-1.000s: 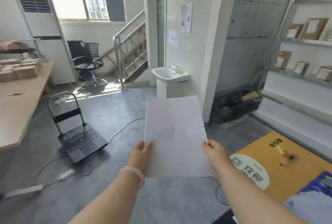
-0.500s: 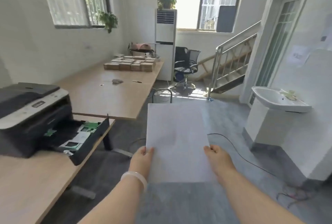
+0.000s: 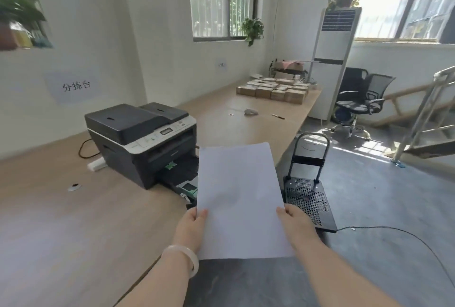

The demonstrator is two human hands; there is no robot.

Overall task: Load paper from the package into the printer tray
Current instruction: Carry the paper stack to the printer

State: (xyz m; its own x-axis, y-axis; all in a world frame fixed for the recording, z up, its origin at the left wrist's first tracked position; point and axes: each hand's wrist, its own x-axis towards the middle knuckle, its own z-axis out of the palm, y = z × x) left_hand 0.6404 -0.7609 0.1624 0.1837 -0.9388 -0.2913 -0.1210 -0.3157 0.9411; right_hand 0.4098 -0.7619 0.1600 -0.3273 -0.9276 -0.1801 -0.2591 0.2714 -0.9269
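Observation:
I hold a stack of white paper (image 3: 240, 198) flat in front of me, long side away from me. My left hand (image 3: 190, 229) grips its left edge and my right hand (image 3: 296, 226) grips its right edge. A dark grey and white printer (image 3: 142, 139) stands on the wooden table (image 3: 73, 228), to the left of the paper. Its black paper tray (image 3: 181, 178) is pulled out toward me, with green guides showing; the paper covers the tray's right end. The paper package is out of view.
A black folding hand cart (image 3: 309, 196) lies on the grey floor right of the table. Several cardboard boxes (image 3: 273, 90) sit at the table's far end. A white power strip (image 3: 97, 165) lies left of the printer. An office chair (image 3: 362, 102) and a standing air conditioner (image 3: 332, 60) are at the back.
My view has swung left across the room. The printer moved from the left edge toward the middle and now sits just left of the paper. Both hands keep their hold on the paper.

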